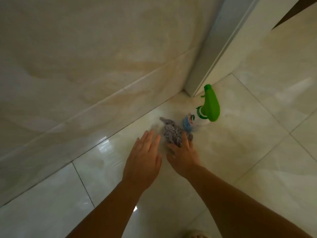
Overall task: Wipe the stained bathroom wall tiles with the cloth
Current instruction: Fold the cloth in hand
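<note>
Head view: pickup step, wiping not started. The cloth [173, 133], grey and crumpled, lies on the floor [248, 152] close to the base of the wall tiles [85, 57], just beside a spray bottle [204, 110] with a green trigger head. The right hand [183, 155] is on the cloth's near edge, its fingers [186, 137] curled over the fabric and touching it; whether they have clamped on it yet I cannot tell, and the cloth looks still resting on the floor. The left hand [144, 155] hovers flat just left of the cloth, fingers [151, 136] spread and straight, holding nothing, not touching the cloth as far as visible.

Next move, as a judgement: close the right fingers fully on the cloth, lift it clear without knocking the bottle, which stands nearly touching it, then bring it up to the brownish marks on the wall.

Counts: one cloth, one spray bottle, two hands, both forearms bare. Wall shows two large tiles with one joint between them; floor has several tiles. Something pale at the bottom edge, too cropped to tell.
</note>
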The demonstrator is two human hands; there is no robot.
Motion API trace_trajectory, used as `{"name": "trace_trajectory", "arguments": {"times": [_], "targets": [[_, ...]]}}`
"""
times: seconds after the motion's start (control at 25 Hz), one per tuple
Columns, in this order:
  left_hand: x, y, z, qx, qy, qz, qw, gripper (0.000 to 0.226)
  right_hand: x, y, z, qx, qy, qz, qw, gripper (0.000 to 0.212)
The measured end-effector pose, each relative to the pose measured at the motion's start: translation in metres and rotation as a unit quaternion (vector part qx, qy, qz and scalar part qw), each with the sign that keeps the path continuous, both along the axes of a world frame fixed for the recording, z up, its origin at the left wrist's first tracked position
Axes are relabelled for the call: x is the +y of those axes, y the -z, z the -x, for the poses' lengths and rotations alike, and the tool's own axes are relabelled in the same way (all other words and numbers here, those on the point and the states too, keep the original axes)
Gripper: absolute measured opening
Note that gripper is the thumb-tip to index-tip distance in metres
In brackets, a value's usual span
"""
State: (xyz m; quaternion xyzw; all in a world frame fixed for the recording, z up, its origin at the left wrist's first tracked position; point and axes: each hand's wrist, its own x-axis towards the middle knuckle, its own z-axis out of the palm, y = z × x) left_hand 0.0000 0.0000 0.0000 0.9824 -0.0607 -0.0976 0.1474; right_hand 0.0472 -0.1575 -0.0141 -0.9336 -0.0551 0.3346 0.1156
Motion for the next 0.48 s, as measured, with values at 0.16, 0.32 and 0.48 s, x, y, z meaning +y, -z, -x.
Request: {"name": "trace_trajectory", "arguments": {"times": [0.16, 0.32, 0.48], "targets": [[0.007, 0.014, 0.004, 0.003, 0.007, 0.002, 1.0, 0.058, 0.006, 0.017, -0.001, 0.035, 0.028, 0.014, 0.999, 0.06], [0.007, -0.029, -0.001, 0.04, -0.03, 0.087, 0.995, 0.063, 0.019, -0.031, 0.008, -0.059, 0.161, -0.163, 0.972, 0.031], [0.011, -0.154, 0.011, 0.047, -0.052, 0.194, 0.979, 0.071, 0.035, -0.164, 0.028, -0.064, 0.262, -0.312, 0.911, 0.02]]}}
